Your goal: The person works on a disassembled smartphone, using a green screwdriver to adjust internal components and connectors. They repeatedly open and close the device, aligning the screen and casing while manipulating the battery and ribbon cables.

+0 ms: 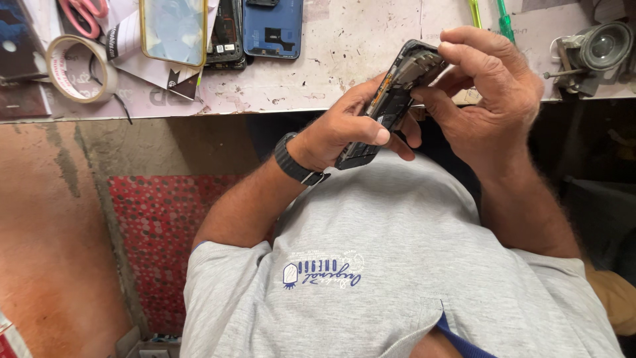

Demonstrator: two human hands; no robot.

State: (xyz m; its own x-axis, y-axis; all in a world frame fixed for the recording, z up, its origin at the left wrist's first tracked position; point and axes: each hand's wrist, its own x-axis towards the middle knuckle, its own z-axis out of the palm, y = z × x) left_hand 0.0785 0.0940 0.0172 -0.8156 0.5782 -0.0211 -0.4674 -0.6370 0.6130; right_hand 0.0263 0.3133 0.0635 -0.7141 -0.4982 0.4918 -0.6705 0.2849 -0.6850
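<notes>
A small phone repair workshop, shown by a scuffed, stained surface [344, 53] strewn with opened phone bodies [225, 33], a blue phone back [273, 26], a loose screen panel [173, 30], a tape roll [79, 69], scissors [83, 13] and a magnifier lens [599, 46].

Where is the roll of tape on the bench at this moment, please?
In the head view the roll of tape lies at the bench's far left, just below the pink-handled scissors and left of the yellow-framed phone screen.

Single head view, steep downward, close over hands [424, 113], bench edge [265, 106].
</notes>
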